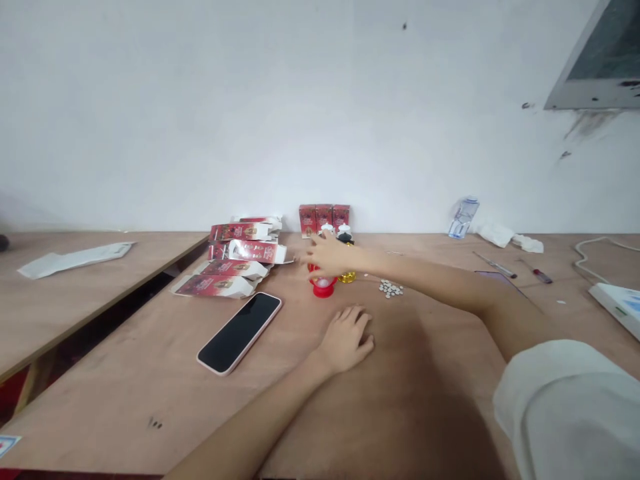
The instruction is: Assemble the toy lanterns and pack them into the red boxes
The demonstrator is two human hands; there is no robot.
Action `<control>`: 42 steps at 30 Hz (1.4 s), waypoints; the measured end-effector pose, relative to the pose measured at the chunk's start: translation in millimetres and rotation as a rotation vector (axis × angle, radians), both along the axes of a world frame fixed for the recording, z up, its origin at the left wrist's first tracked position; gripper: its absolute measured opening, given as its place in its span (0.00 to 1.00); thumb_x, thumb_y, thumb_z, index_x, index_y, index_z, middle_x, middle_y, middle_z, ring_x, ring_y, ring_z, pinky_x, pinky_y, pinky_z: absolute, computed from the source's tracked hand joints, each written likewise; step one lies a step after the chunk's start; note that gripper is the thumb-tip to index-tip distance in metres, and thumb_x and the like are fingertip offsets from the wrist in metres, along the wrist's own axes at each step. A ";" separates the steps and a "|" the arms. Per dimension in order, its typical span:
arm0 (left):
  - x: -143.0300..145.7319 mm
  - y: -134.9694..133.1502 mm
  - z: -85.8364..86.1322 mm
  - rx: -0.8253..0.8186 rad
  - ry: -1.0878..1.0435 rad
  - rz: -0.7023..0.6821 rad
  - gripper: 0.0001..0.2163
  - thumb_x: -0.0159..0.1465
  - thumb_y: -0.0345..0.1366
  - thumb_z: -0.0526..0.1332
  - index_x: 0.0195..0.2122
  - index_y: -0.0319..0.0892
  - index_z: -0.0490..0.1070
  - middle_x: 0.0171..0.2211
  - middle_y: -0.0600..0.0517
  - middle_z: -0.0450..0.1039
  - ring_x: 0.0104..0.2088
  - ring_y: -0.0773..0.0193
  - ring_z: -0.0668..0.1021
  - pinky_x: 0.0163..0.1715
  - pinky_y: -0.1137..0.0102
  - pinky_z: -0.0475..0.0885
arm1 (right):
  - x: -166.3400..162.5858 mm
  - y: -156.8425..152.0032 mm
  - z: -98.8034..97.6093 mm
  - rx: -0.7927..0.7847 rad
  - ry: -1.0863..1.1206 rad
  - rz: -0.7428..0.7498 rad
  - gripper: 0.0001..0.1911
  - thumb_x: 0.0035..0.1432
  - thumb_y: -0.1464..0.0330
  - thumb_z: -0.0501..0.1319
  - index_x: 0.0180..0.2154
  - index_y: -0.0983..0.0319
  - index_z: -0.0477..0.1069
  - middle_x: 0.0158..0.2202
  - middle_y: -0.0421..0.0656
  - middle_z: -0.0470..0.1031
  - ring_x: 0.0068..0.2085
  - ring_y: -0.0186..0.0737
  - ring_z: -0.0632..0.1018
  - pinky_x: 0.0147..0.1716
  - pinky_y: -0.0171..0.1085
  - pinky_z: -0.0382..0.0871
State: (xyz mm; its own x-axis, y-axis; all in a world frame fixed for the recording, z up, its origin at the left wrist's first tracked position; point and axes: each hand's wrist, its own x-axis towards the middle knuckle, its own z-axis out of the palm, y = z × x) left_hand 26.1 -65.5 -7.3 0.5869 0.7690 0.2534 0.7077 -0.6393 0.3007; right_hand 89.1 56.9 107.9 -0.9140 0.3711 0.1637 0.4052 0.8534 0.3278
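pale wall (200,100) across the upper half of the frame, above a wooden tabletop (125,373). red-and-white cartons (240,250) lie left of centre, a dark-screened phone (240,333) below them. left hand (345,340): below centre, resting on the tabletop, fingers loosely spread, grasping nothing. right hand (327,257): at centre, fingers bent over a red object (324,291); whether they grasp it cannot be told. three upright red boxes (324,217) stand just above centre; a gold object (347,277) and small pale discs (390,289) lie right of the red object.
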 end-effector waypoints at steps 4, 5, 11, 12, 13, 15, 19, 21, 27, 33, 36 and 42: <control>-2.4 7.8 -1.2 -0.214 -0.291 0.044 0.21 0.55 0.37 0.62 0.50 0.40 0.64 0.53 0.42 0.67 0.54 0.49 0.69 0.54 0.51 0.63 | 18.2 -40.8 -16.6 0.138 -0.088 -0.026 0.14 0.58 0.73 0.55 0.46 0.65 0.69 0.47 0.55 0.71 0.47 0.52 0.69 0.43 0.47 0.61; -2.1 9.8 -1.8 -0.313 -0.431 0.074 0.22 0.54 0.37 0.63 0.50 0.40 0.63 0.53 0.42 0.68 0.54 0.49 0.70 0.54 0.51 0.64 | 26.3 -49.8 -20.6 0.157 -0.076 -0.024 0.15 0.56 0.76 0.55 0.46 0.66 0.68 0.48 0.55 0.70 0.45 0.50 0.70 0.41 0.45 0.62; 7.5 8.0 -3.5 -0.894 -1.253 -0.053 0.19 0.54 0.38 0.63 0.47 0.41 0.66 0.51 0.46 0.71 0.54 0.53 0.71 0.53 0.58 0.67 | 81.2 -100.2 -56.7 0.240 0.224 -0.052 0.15 0.60 0.75 0.51 0.49 0.65 0.66 0.46 0.53 0.70 0.39 0.45 0.69 0.35 0.42 0.66; 9.0 6.2 -2.9 -0.963 -1.343 -0.092 0.17 0.54 0.39 0.63 0.45 0.41 0.67 0.50 0.47 0.72 0.53 0.53 0.71 0.53 0.58 0.67 | 88.1 -107.4 -65.0 0.265 0.315 -0.040 0.17 0.60 0.74 0.51 0.50 0.66 0.65 0.46 0.53 0.70 0.38 0.44 0.69 0.35 0.42 0.67; 10.0 4.6 -1.9 -1.025 -1.415 -0.117 0.17 0.54 0.40 0.63 0.43 0.41 0.68 0.49 0.47 0.73 0.53 0.53 0.72 0.52 0.59 0.67 | 94.2 -114.1 -73.5 0.297 0.409 -0.019 0.18 0.60 0.74 0.52 0.52 0.66 0.63 0.43 0.52 0.71 0.37 0.43 0.69 0.35 0.41 0.67; 10.9 2.4 0.6 -1.110 -1.506 -0.105 0.17 0.53 0.39 0.65 0.43 0.42 0.70 0.47 0.48 0.74 0.51 0.53 0.73 0.50 0.61 0.68 | 104.3 -124.9 -90.0 0.319 0.547 0.044 0.20 0.60 0.74 0.53 0.55 0.66 0.59 0.40 0.50 0.71 0.37 0.42 0.70 0.35 0.40 0.69; 9.3 3.4 6.9 -1.073 -1.596 0.076 0.18 0.49 0.40 0.69 0.40 0.41 0.71 0.39 0.50 0.77 0.42 0.57 0.78 0.43 0.66 0.70 | 126.0 -128.8 -114.9 0.130 0.728 0.035 0.24 0.61 0.69 0.54 0.58 0.66 0.53 0.46 0.53 0.69 0.47 0.44 0.71 0.43 0.42 0.71; 7.0 5.6 11.1 -0.992 -1.620 0.162 0.17 0.47 0.41 0.70 0.36 0.39 0.72 0.33 0.51 0.77 0.35 0.60 0.79 0.38 0.68 0.71 | 139.2 -120.6 -122.4 0.021 0.790 -0.134 0.22 0.62 0.69 0.52 0.57 0.64 0.53 0.50 0.53 0.68 0.50 0.46 0.71 0.47 0.46 0.69; -2.5 12.5 25.4 -0.821 -1.670 0.319 0.19 0.44 0.45 0.70 0.33 0.41 0.69 0.27 0.56 0.74 0.25 0.66 0.76 0.27 0.70 0.71 | 168.1 -87.5 -129.7 -0.250 0.784 -0.620 0.18 0.62 0.71 0.48 0.53 0.66 0.59 0.51 0.54 0.69 0.53 0.50 0.70 0.51 0.50 0.65; -8.8 18.6 29.1 -0.683 -1.680 0.389 0.18 0.45 0.45 0.69 0.32 0.41 0.69 0.26 0.57 0.72 0.25 0.68 0.75 0.27 0.72 0.70 | 169.0 -81.8 -134.2 -0.331 0.733 -0.661 0.22 0.61 0.72 0.49 0.57 0.65 0.55 0.55 0.53 0.68 0.55 0.47 0.70 0.52 0.46 0.65; -9.5 20.6 26.3 -0.602 -1.653 0.427 0.17 0.46 0.46 0.67 0.31 0.41 0.68 0.26 0.56 0.72 0.24 0.68 0.74 0.26 0.72 0.69 | 167.9 -79.5 -136.8 -0.345 0.714 -0.659 0.23 0.61 0.72 0.48 0.59 0.66 0.53 0.57 0.53 0.65 0.56 0.47 0.69 0.53 0.45 0.64; -7.0 13.8 16.6 -0.075 -1.181 0.301 0.20 0.44 0.41 0.70 0.36 0.41 0.68 0.32 0.52 0.73 0.33 0.60 0.76 0.34 0.67 0.71 | 169.2 -64.0 -141.3 -0.316 0.710 -0.645 0.22 0.58 0.78 0.47 0.54 0.67 0.61 0.51 0.52 0.71 0.53 0.44 0.71 0.52 0.44 0.63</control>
State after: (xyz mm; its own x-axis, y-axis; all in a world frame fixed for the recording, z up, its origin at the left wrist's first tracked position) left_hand 19.2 -51.7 9.4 -0.1788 0.8699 0.4596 0.0911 -0.4505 0.8881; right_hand 258.3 -7.1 -33.4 -0.2522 0.8808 0.4007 0.8337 0.4080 -0.3720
